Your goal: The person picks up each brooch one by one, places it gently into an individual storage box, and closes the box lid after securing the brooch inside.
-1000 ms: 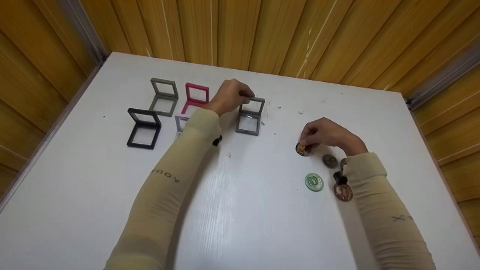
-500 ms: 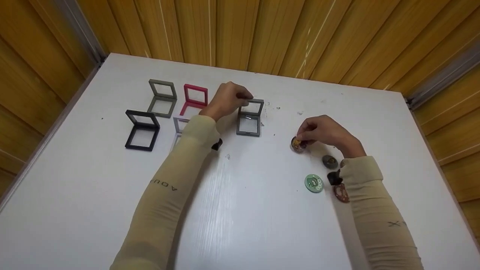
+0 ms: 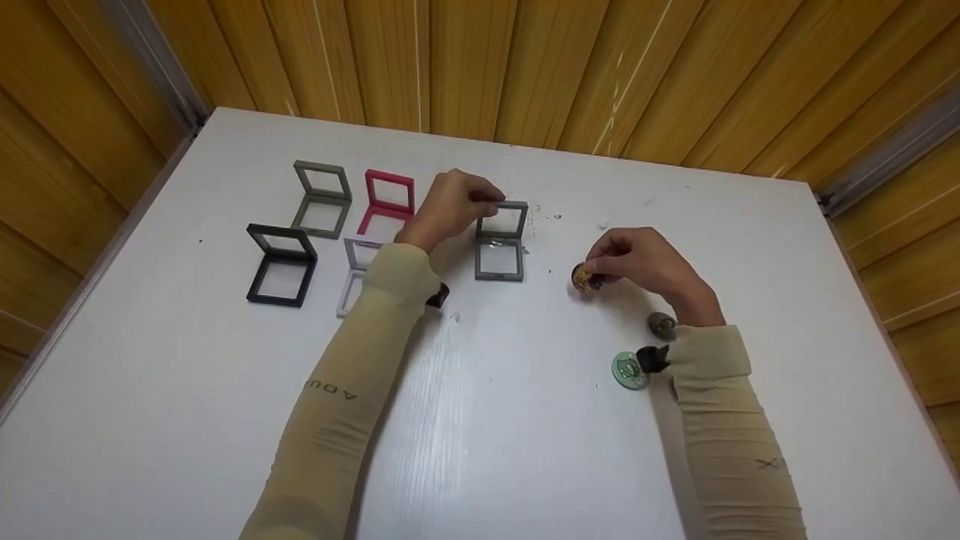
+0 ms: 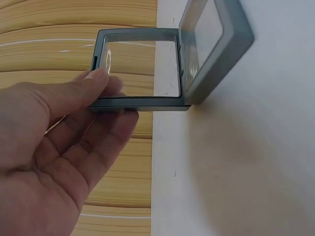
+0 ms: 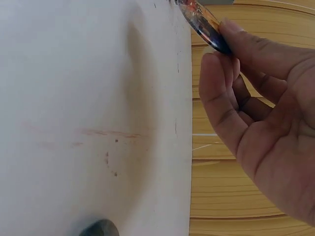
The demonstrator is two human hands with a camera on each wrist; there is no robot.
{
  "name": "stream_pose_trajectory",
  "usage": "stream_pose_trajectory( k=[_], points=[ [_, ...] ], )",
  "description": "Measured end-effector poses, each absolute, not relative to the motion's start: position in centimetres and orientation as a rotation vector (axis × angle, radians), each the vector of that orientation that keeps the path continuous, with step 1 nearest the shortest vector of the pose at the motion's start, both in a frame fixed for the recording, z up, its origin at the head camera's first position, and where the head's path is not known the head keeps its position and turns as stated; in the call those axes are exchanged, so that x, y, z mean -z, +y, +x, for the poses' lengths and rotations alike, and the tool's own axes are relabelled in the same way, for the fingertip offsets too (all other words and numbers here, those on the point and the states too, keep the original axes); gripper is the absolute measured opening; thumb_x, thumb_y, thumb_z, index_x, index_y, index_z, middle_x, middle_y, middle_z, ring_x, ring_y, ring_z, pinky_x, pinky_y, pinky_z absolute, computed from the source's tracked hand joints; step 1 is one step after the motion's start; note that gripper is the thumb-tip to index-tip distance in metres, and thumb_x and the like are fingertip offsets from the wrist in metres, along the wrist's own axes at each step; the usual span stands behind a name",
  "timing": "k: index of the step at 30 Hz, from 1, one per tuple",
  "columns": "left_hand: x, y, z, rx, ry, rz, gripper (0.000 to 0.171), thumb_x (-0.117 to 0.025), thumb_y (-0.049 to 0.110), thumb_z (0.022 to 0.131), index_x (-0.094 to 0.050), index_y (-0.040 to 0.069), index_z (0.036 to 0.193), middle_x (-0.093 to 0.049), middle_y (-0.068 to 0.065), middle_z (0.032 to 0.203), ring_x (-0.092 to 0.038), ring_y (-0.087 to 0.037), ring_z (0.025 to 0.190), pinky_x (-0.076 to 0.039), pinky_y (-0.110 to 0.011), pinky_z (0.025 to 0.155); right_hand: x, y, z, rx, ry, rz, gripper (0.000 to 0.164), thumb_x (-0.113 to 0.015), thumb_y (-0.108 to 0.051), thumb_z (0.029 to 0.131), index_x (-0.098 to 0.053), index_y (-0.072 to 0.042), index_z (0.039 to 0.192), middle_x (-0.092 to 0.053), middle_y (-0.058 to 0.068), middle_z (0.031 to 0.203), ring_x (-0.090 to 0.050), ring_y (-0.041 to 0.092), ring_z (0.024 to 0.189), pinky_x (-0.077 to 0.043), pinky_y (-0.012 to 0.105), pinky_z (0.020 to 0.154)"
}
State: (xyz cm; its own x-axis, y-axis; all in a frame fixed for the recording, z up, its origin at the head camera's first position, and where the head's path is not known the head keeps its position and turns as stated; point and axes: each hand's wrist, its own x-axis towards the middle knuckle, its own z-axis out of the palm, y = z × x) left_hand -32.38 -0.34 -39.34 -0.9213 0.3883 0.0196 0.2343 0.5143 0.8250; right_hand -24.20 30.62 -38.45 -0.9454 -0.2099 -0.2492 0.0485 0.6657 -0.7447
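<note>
My left hand (image 3: 454, 202) pinches the raised lid of a grey hinged display frame (image 3: 499, 277), whose lower half lies on the table. In the left wrist view, the thumb presses one face of the lid and fingers lie behind it; clear film spans both halves. My right hand (image 3: 637, 262) holds a round, shiny badge (image 3: 580, 277) by its edge between thumb and fingers, tilted and above the table, to the right of the grey frame. The right wrist view has the badge (image 5: 205, 27) at the top, its printed face seen at a slant.
Left of the grey frame stand opened frames: olive (image 3: 321, 216), red (image 3: 390, 206), black (image 3: 276, 301) and a white one (image 3: 346, 292) partly behind the left sleeve. A green round badge (image 3: 627, 373) and a dark round piece (image 3: 661, 325) lie near the right sleeve. A wooden-panel wall (image 3: 480, 67) borders the table.
My right hand has carried the badge leftward and slightly away, toward the grey frame, and tilted it more upright. The right sleeve now covers the brown badges. My left hand keeps hold of the lid.
</note>
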Motion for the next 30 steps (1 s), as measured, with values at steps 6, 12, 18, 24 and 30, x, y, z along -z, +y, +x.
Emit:
stream_pose_trajectory(
  k=[6,12,18,24,30],
  points=[
    [39.4,-0.4,-32.2,-1.389,2.582,0.518,0.026,-0.074,0.006,0.101,-0.080,0.012,0.125,-0.075,-0.004,0.119,-0.066,-0.017,0.103,-0.055,-0.025,0.095,38.6,30.2,-24.1,1.207,2.574,-0.101,0.021,-0.079,-0.019,0.099,-0.074,-0.002,0.109,-0.074,0.013,0.102,-0.072,0.024,0.092,-0.059,0.039,0.089],
    [39.7,-0.2,-31.9,-1.395,2.599,0.545,0.026,-0.073,0.006,0.101,-0.079,0.009,0.126,-0.075,-0.005,0.119,-0.066,-0.018,0.103,-0.055,-0.026,0.096,38.3,29.8,-23.8,1.285,2.593,-0.089,0.021,-0.079,-0.018,0.099,-0.074,-0.002,0.110,-0.073,0.014,0.105,-0.070,0.024,0.094,-0.059,0.038,0.089],
    [39.8,-0.1,-31.4,-1.420,2.602,0.565,0.025,-0.073,0.005,0.101,-0.080,0.009,0.125,-0.075,-0.005,0.119,-0.067,-0.018,0.104,-0.055,-0.026,0.096,37.9,29.4,-23.4,1.368,2.604,-0.110,0.025,-0.081,-0.021,0.098,-0.073,-0.001,0.109,-0.073,0.014,0.106,-0.070,0.022,0.092,-0.058,0.028,0.083],
    [40.0,0.0,-31.0,-1.422,2.619,0.563,0.025,-0.074,0.004,0.100,-0.080,0.009,0.123,-0.076,-0.004,0.118,-0.066,-0.017,0.104,-0.055,-0.026,0.096,37.8,29.5,-23.3,1.436,2.593,-0.087,0.027,-0.081,-0.022,0.097,-0.073,0.000,0.111,-0.073,0.013,0.106,-0.071,0.020,0.091,-0.058,0.028,0.083],
    [40.2,0.5,-31.2,-1.422,2.632,0.626,0.024,-0.074,0.003,0.100,-0.080,0.008,0.122,-0.076,-0.005,0.118,-0.066,-0.016,0.104,-0.055,-0.026,0.095,38.0,30.3,-23.3,1.500,2.604,-0.053,0.026,-0.081,-0.017,0.097,-0.072,0.003,0.112,-0.073,0.014,0.106,-0.072,0.018,0.089,-0.059,0.027,0.082]
  ],
)
